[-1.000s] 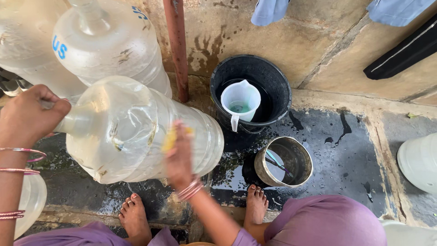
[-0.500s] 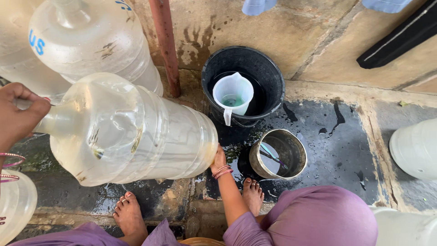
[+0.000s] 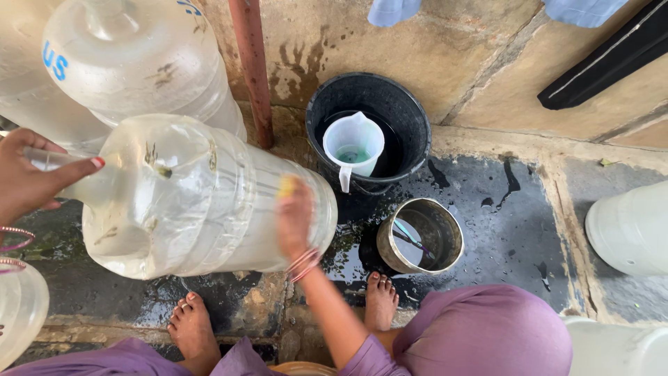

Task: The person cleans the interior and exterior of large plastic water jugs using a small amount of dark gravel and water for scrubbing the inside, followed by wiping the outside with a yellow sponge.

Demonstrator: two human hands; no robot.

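A large clear plastic water jug (image 3: 195,202) lies on its side above the wet floor. My left hand (image 3: 31,177) grips its neck at the far left. My right hand (image 3: 296,216) presses a small yellow sponge (image 3: 287,185) against the jug's side near its base; the hand is motion-blurred. Bangles sit on both wrists. My bare feet (image 3: 191,327) stand on the stone floor just below the jug.
A black bucket (image 3: 410,115) holding water and a white plastic jug (image 3: 353,146) stands by the wall. A small metal pot (image 3: 445,223) with a brush sits beside it. More large water jugs (image 3: 132,56) stand at the left, a rusty pipe (image 3: 252,69) behind, white containers (image 3: 626,223) right.
My right hand swept from the jug's side down under its base and back up onto the side, scrubbing. The jug stayed held by the neck; the view shifted slightly.
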